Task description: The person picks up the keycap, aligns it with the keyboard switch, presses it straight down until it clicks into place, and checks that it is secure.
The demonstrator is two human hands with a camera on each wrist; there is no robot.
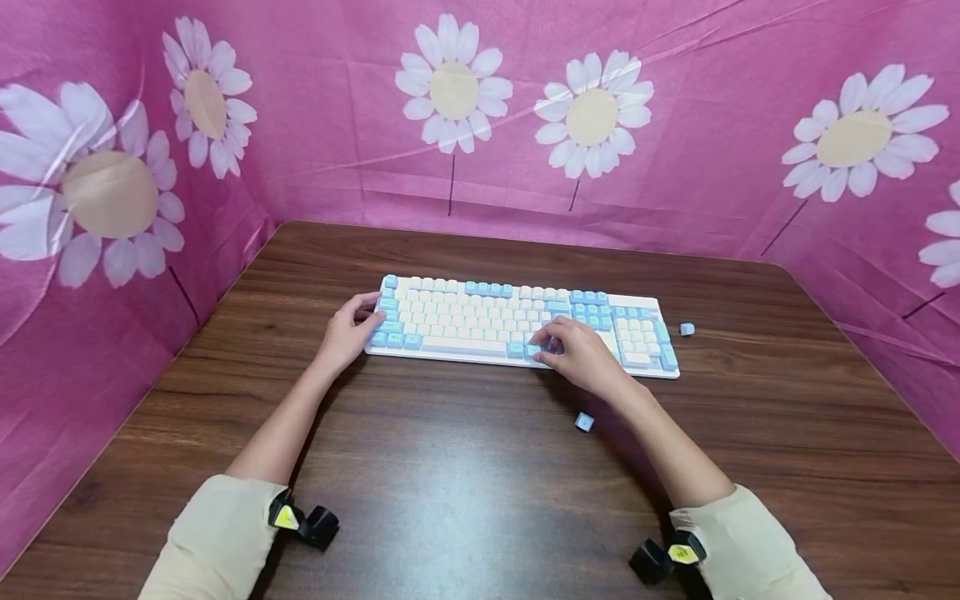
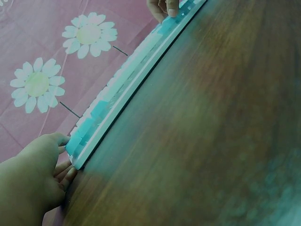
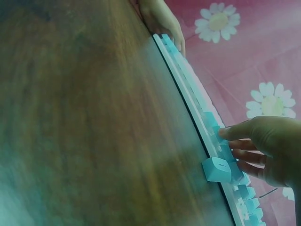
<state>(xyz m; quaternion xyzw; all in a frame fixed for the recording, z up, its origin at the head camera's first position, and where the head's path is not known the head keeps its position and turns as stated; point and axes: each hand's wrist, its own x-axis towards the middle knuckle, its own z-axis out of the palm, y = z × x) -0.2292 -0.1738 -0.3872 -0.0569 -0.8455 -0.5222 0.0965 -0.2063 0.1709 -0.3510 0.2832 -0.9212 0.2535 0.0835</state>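
Note:
A white and light-blue keyboard (image 1: 465, 346) lies across the table. My left hand (image 1: 350, 332) grips its left end, thumb over the blue edge keys and the other fingers along the side. Over the bottom row, right of the spacebar, my right hand (image 1: 581, 354) has its thumb and index finger pinched around a blue keycap (image 1: 534, 351). The right wrist view shows the thumb against the blue keys and the other fingers curled behind. One loose blue keycap (image 1: 584, 422) rests on the table in front of the keyboard, below my right hand; it also appears large in the right wrist view (image 3: 217, 169).
A second loose blue keycap (image 1: 687, 329) sits just off the keyboard's right end. The brown wooden table (image 1: 450, 467) is backed by a pink cloth (image 1: 322, 108) with white daisies, which also rises at both sides.

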